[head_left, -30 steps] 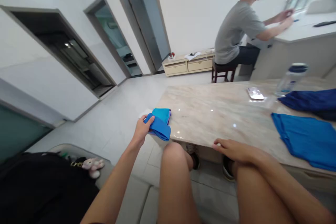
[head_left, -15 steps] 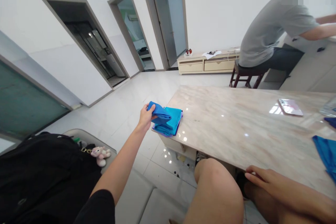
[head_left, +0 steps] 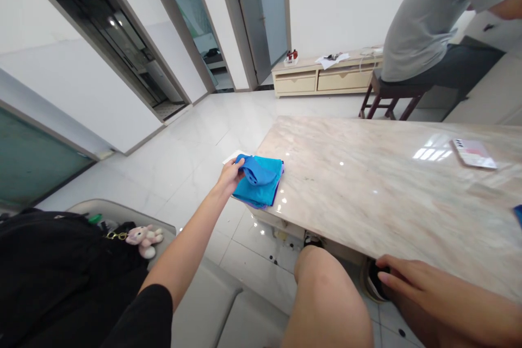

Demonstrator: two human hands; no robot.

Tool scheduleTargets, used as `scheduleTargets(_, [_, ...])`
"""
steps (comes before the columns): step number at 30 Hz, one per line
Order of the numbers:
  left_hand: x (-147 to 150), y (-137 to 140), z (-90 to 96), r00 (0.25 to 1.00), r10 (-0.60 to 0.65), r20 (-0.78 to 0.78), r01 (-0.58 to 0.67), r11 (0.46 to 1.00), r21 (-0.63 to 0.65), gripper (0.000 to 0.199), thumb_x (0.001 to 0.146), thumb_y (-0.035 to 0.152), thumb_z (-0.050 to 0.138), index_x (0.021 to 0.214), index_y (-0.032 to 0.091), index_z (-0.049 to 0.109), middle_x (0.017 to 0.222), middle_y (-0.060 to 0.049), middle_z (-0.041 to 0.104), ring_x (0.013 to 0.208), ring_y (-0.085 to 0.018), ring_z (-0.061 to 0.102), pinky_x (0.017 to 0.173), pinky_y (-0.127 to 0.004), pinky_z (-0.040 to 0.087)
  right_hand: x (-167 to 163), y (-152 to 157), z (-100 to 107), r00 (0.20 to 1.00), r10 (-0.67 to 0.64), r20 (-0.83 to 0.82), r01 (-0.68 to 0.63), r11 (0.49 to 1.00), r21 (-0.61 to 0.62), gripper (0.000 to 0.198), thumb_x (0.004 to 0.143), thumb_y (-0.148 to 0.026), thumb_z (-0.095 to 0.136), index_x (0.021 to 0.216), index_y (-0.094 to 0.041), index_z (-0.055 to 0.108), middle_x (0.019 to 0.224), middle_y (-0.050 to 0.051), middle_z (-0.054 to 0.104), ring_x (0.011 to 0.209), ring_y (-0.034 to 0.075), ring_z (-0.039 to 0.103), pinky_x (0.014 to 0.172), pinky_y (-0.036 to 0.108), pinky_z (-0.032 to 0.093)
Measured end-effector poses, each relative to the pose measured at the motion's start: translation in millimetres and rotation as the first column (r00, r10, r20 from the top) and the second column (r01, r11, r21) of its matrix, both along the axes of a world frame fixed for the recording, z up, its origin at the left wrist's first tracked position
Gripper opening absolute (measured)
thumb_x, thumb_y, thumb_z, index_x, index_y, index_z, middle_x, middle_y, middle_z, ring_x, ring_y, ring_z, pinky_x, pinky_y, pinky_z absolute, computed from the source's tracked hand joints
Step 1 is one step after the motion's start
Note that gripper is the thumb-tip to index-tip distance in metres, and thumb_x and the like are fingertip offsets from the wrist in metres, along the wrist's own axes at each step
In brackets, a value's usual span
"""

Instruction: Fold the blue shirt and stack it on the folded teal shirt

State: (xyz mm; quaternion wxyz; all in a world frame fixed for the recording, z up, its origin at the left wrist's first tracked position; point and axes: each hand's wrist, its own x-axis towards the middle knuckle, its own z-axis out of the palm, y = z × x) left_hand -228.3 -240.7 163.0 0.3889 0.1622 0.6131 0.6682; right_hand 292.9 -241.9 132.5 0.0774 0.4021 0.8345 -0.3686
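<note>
Item: folded bright-blue cloth garment (head_left: 256,171), centre-left of frame, atop a stack of folded turquoise cloths (head_left: 261,191) at the corner of the polished beige marble desk (head_left: 367,185).
Left hand (head_left: 231,175): fingers pinching the garment's near edge, apparently steadying it on the stack.
Right hand (head_left: 411,283): lower right, lying loose and flat by the desk edge, holding nothing.
Also: pale phone (head_left: 473,153), far right; another person on a dark wooden stool (head_left: 387,99), upper right.

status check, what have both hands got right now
Left hand pinching folded blue cloth atop turquoise folded stack at marble table corner. Right hand flat at near table edge, holding nothing. Nothing blocking the stack.
</note>
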Motion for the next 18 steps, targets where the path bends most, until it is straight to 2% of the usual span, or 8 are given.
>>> scheduleTargets(3, [-2.7, 40.3, 19.2, 0.999, -0.041, -0.018, 0.042, 0.999, 0.016, 0.023, 0.085, 0.013, 0.09, 0.092, 0.015, 0.068, 0.073, 0.001, 0.066, 0.06, -0.009, 0.058, 0.059, -0.021, 0.05, -17.3, 8.0, 15.9, 0.999, 0.045, 0.029, -0.041, 0.992, -0.117, 0.058, 0.096, -0.068, 0.049, 0.118, -0.028, 0.084, 0.13, 0.011, 0.083, 0.129, 0.04, 0.075, 0.115, 0.046, 0.058])
scheduleTargets(6, [-1.1, 76.6, 42.6, 0.997, -0.069, -0.045, 0.071, 0.996, 0.056, 0.023, 0.086, 0.012, 0.09, 0.094, 0.014, 0.068, 0.073, 0.002, 0.064, 0.059, -0.007, 0.055, 0.058, -0.019, 0.047, -32.0, 15.6, 26.5, 0.994, 0.106, 0.021, -0.099, 0.975, -0.196, 0.062, 0.096, -0.074, 0.047, 0.116, -0.027, 0.082, 0.128, 0.013, 0.083, 0.126, 0.04, 0.075, 0.113, 0.048, 0.057])
scheduleTargets(8, [1.2, 89.6, 55.2, 0.996, -0.068, -0.066, 0.073, 0.993, 0.09, 0.024, 0.088, 0.013, 0.089, 0.101, 0.015, 0.069, 0.079, 0.001, 0.067, 0.064, -0.008, 0.058, 0.063, -0.02, 0.05, -38.3, 19.2, 28.8, 0.99, 0.137, 0.015, -0.131, 0.966, -0.224, 0.063, 0.095, -0.079, 0.047, 0.106, -0.026, 0.08, 0.118, 0.014, 0.083, 0.117, 0.04, 0.076, 0.107, 0.049, 0.059])
scheduleTargets(10, [3.6, 90.1, 60.5, 0.995, -0.051, -0.089, 0.061, 0.992, 0.109, 0.024, 0.092, 0.015, 0.085, 0.109, 0.016, 0.069, 0.085, 0.001, 0.07, 0.069, -0.009, 0.062, 0.068, -0.02, 0.053, -40.6, 20.8, 28.7, 0.989, 0.147, 0.017, -0.139, 0.963, -0.229, 0.064, 0.093, -0.081, 0.046, 0.096, -0.025, 0.076, 0.107, 0.015, 0.083, 0.106, 0.038, 0.077, 0.099, 0.048, 0.06])
scheduleTargets(13, [7.4, 67.0, 47.1, 0.993, -0.017, -0.12, 0.025, 0.997, 0.072, 0.023, 0.097, 0.019, 0.081, 0.116, 0.019, 0.067, 0.09, 0.0, 0.072, 0.074, -0.01, 0.065, 0.072, -0.021, 0.055, -36.6, 19.5, 27.3, 0.989, 0.147, 0.024, -0.137, 0.961, -0.239, 0.063, 0.093, -0.081, 0.046, 0.09, -0.024, 0.072, 0.097, 0.015, 0.082, 0.095, 0.036, 0.077, 0.093, 0.047, 0.06])
scheduleTargets(15, [11.2, 39.2, 23.7, 0.99, 0.01, -0.141, -0.01, 1.0, 0.002, 0.025, 0.095, 0.021, 0.082, 0.114, 0.019, 0.066, 0.089, 0.0, 0.071, 0.074, -0.011, 0.065, 0.073, -0.023, 0.057, -30.3, 17.5, 26.5, 0.989, 0.142, 0.03, -0.131, 0.963, -0.235, 0.062, 0.094, -0.08, 0.046, 0.09, -0.024, 0.071, 0.097, 0.015, 0.082, 0.095, 0.036, 0.077, 0.093, 0.047, 0.059])
scheduleTargets(18, [18.3, -9.6, -20.4, 0.984, 0.033, -0.177, -0.061, 0.987, -0.15, 0.033, 0.084, 0.022, 0.092, 0.104, 0.019, 0.065, 0.081, 0.002, 0.067, 0.073, -0.014, 0.064, 0.074, -0.028, 0.059, -19.3, 15.2, 25.7, 0.992, 0.12, 0.048, -0.108, 0.975, -0.194, 0.06, 0.093, -0.078, 0.048, 0.093, -0.024, 0.074, 0.103, 0.016, 0.083, 0.103, 0.038, 0.077, 0.097, 0.048, 0.059])
